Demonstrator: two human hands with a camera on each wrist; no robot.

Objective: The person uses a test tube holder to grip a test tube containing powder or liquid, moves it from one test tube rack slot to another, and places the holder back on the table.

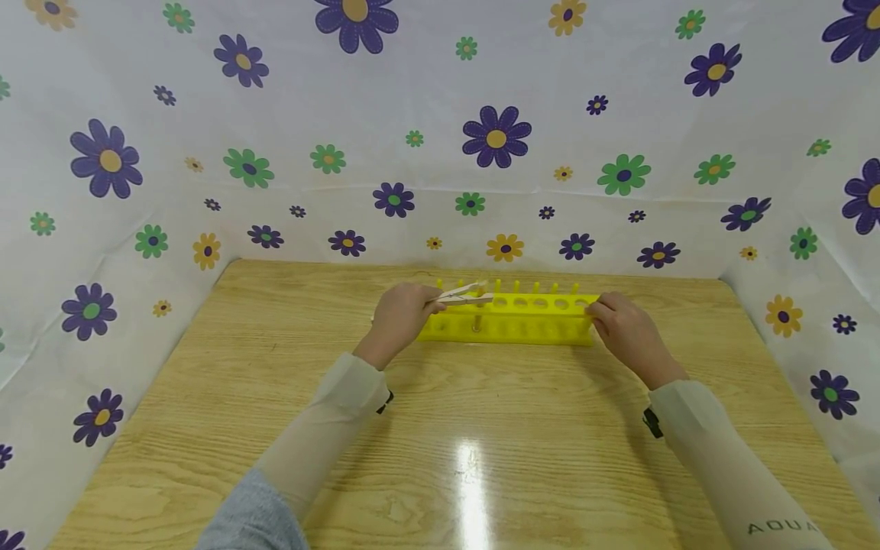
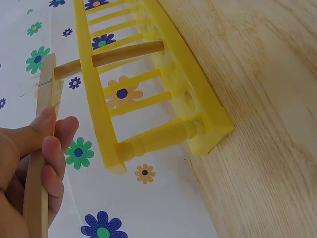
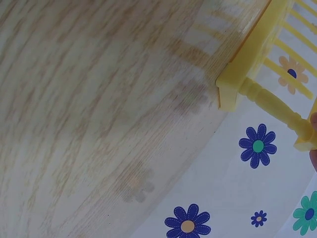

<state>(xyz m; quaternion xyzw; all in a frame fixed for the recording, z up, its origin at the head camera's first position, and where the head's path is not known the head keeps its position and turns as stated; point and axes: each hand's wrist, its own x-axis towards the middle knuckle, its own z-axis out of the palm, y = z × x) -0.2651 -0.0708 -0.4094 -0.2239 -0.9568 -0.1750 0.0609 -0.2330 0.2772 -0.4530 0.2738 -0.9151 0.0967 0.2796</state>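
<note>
My left hand (image 1: pixel 404 317) grips a wooden test tube clamp (image 1: pixel 461 296), its far end over the left part of a yellow test tube rack (image 1: pixel 543 328). In the left wrist view, the thumb and curled fingers hold the clamp (image 2: pixel 45 91). A test tube of brown liquid (image 2: pixel 129 53) passes through the rack's upper bar to the base; the clamp's end lies at the tube's upper part. With its fingertips, my right hand (image 1: pixel 629 332) pinches the rack's upper right end. Only bits of those fingers (image 3: pixel 313 161) show at the right wrist view's edge.
The rack stands near the back of a wood-grain table (image 1: pixel 412 451), with a row of pegs (image 1: pixel 516 287) behind its holes. A white flower-print sheet (image 1: pixel 385 107) rises behind and at both sides.
</note>
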